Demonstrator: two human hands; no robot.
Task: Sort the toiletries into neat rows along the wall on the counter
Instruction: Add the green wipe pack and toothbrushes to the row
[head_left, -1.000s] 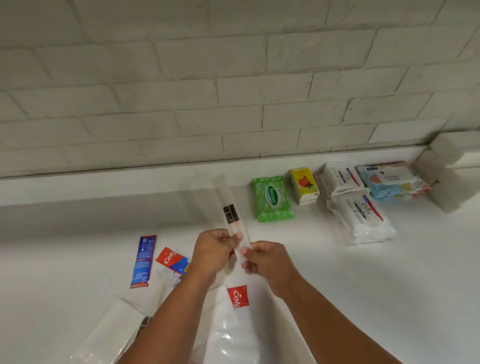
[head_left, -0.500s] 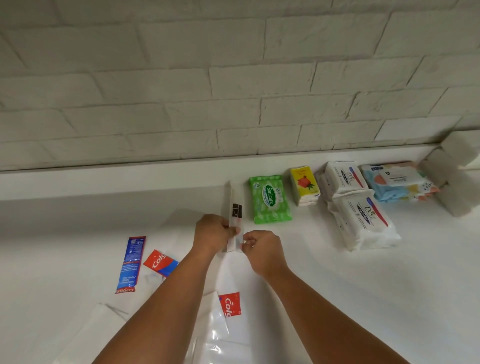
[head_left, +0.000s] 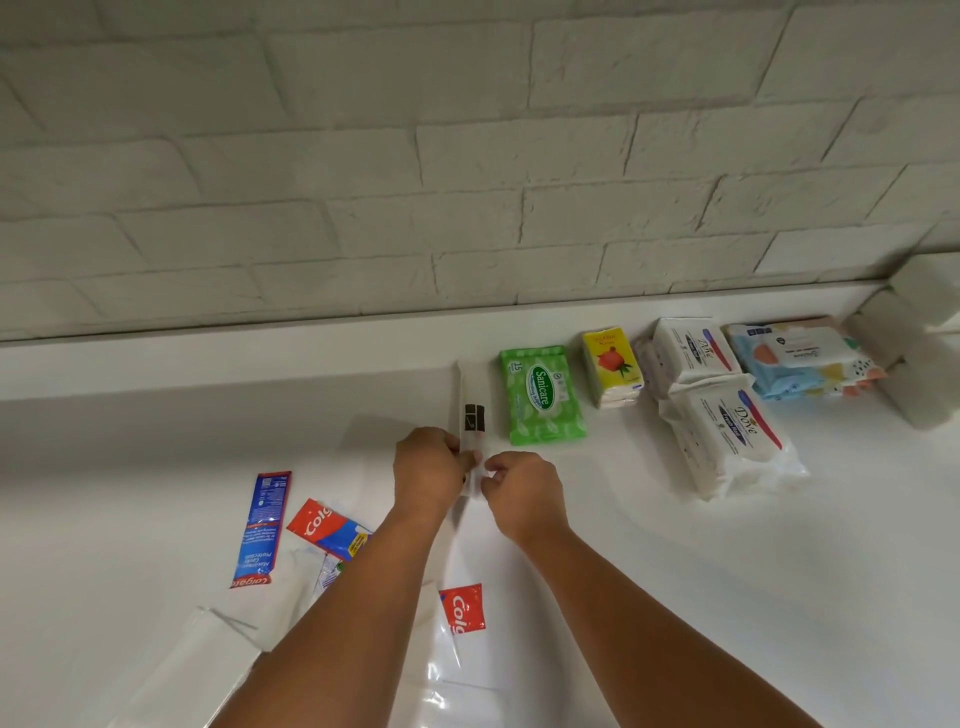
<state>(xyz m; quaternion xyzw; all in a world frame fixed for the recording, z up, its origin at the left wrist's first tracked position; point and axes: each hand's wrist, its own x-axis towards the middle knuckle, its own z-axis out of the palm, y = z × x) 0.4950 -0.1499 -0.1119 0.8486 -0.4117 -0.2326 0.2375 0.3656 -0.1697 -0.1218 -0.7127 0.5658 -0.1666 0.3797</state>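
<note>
A slim white packet with a black label (head_left: 471, 402) lies on the white counter (head_left: 675, 597), pointing at the wall just left of the green Sanicare wipes pack (head_left: 542, 395). My left hand (head_left: 428, 467) and my right hand (head_left: 522, 486) both pinch the packet's near end. Right of the green pack stand a yellow tissue pack (head_left: 612, 366), two white Dove packs (head_left: 727, 431) and a blue patterned wipes pack (head_left: 800, 358). A blue Colgate tube (head_left: 262, 527), a red Colgate tube (head_left: 328, 530) and a white packet with a red Colgate label (head_left: 462, 613) lie loose near me.
A raised white ledge (head_left: 260, 348) runs along the foot of the brick wall. White blocks (head_left: 919, 358) close off the counter's right end. More clear and white plastic packets (head_left: 208, 654) lie at the near left under my forearms.
Both hands carried the slim packet away from me and lowered it flat on the counter beside the green pack. The view has shifted forward toward the wall.
</note>
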